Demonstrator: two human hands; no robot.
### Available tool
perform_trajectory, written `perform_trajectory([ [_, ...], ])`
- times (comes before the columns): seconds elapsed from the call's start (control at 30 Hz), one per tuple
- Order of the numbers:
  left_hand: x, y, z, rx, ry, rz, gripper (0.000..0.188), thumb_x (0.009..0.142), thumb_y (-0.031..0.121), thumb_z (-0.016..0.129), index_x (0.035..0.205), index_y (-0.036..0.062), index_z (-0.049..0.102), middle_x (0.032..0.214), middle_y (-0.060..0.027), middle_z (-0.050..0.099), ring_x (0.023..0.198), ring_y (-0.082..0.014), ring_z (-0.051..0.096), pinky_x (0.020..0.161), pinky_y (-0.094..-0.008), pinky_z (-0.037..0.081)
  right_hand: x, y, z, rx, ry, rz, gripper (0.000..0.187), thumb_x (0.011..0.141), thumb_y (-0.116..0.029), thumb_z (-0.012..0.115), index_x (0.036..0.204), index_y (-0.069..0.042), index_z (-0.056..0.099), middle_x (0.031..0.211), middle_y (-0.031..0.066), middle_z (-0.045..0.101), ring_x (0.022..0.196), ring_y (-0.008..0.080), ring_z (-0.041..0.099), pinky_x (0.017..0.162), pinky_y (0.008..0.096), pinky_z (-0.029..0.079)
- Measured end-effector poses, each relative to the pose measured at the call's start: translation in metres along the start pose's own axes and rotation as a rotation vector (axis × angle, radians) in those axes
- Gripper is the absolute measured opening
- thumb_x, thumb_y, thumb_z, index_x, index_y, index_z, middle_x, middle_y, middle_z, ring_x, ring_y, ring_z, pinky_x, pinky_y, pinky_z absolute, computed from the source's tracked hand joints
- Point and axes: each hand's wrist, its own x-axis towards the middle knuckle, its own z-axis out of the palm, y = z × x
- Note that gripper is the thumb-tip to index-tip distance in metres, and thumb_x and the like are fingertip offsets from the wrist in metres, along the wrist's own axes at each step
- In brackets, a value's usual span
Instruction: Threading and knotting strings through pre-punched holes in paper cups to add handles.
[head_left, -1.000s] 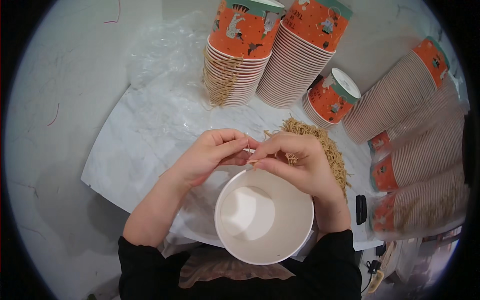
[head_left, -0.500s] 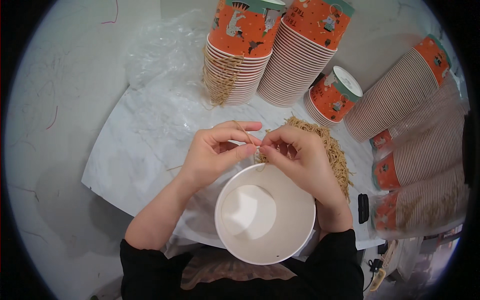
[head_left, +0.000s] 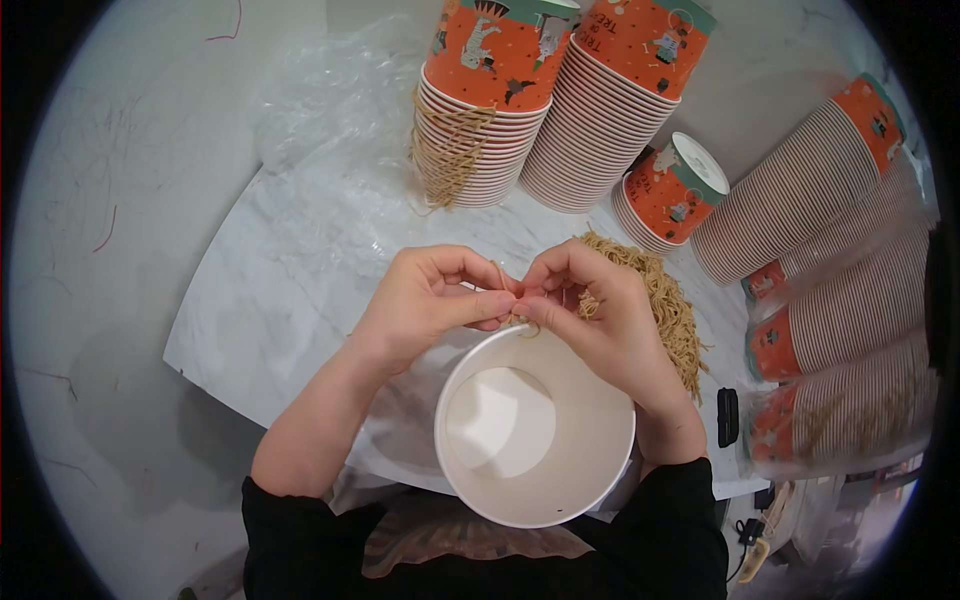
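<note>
A white paper bucket (head_left: pixel 590 425) stands at the table's near edge, its mouth facing up and its inside bare apart from a small dark speck. At its far rim my left hand (head_left: pixel 425 298) and my right hand (head_left: pixel 600 315) meet fingertip to fingertip. Both pinch a thin tan cord (head_left: pixel 530 332), and a short curl of it hangs at the rim. The fingers hide most of the cord, including any knot. Right beside my right hand lies a heap of loose tan cords (head_left: pixel 665 310).
Two tall stacks of orange printed buckets (head_left: pixel 500 50) rise at the back, cords draped over the left one. A short stack (head_left: pixel 675 190) is beside them. More stacks in plastic (head_left: pixel 830 300) lie along the right, near a small black object (head_left: pixel 727 417). Crumpled clear film (head_left: pixel 330 130) spreads back left.
My fingertips have drawn closer together on the cord, and the left fingers that stuck out are now curled in. The bucket appears slightly farther right.
</note>
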Motion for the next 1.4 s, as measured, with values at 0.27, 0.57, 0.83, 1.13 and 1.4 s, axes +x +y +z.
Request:
perform_trajectory([
  [0.27, 0.001, 0.002, -0.011, -0.146, -0.179, -0.196, 0.013, 0.083, -0.001, 0.077, 0.09, 0.0012, 0.067, 0.099, -0.0131, 0.073, 0.092, -0.0167, 0.071, 0.084, -0.0289, 0.058, -0.001, -0.002, -0.003, -0.053, -0.028, -0.113, 0.017, 0.085, -0.006, 0.076, 0.095, 0.0, 0.064, 0.085, 0.0089, 0.069, 0.076, 0.0184, 0.068, 0.068, 0.0305, 0.054],
  [0.57, 0.001, 0.002, -0.014, -0.064, -0.196, -0.224, 0.016, 0.078, -0.002, 0.078, 0.085, 0.0031, 0.064, 0.095, -0.0116, 0.073, 0.086, -0.014, 0.069, 0.078, -0.0265, 0.056, -0.004, -0.005, 0.0, -0.035, -0.083, -0.169, 0.016, 0.086, -0.006, 0.074, 0.096, -0.001, 0.064, 0.087, 0.0097, 0.068, 0.081, 0.0238, 0.069, 0.072, 0.0338, 0.055],
  [0.83, -0.002, 0.009, -0.015, 0.03, -0.203, -0.247, 0.015, 0.08, 0.005, 0.079, 0.083, 0.0073, 0.065, 0.089, -0.003, 0.073, 0.082, -0.0075, 0.065, 0.071, -0.022, 0.048, -0.001, -0.008, 0.002, -0.238, 0.025, -0.324, 0.016, 0.082, -0.004, 0.073, 0.093, -0.004, 0.061, 0.083, 0.0094, 0.063, 0.08, 0.0292, 0.063, 0.07, 0.0381, 0.048],
  [1.13, -0.003, 0.01, -0.019, 0.018, -0.217, -0.165, 0.014, 0.084, 0.009, 0.08, 0.091, 0.004, 0.07, 0.091, -0.0035, 0.073, 0.085, -0.0073, 0.065, 0.074, -0.0221, 0.05, -0.002, -0.008, 0.006, -0.197, 0.053, -0.292, 0.015, 0.083, -0.001, 0.072, 0.094, -0.003, 0.061, 0.085, 0.0091, 0.063, 0.078, 0.028, 0.063, 0.069, 0.0374, 0.049],
  [1.4, -0.003, 0.011, -0.019, -0.031, -0.212, -0.127, 0.013, 0.084, 0.006, 0.079, 0.095, 0.0017, 0.073, 0.094, -0.0064, 0.074, 0.087, -0.0106, 0.068, 0.081, -0.0235, 0.053, -0.001, -0.008, 0.008, -0.16, 0.063, -0.29, 0.015, 0.085, 0.002, 0.069, 0.096, -0.001, 0.059, 0.086, 0.0104, 0.062, 0.079, 0.0276, 0.065, 0.068, 0.0353, 0.051],
])
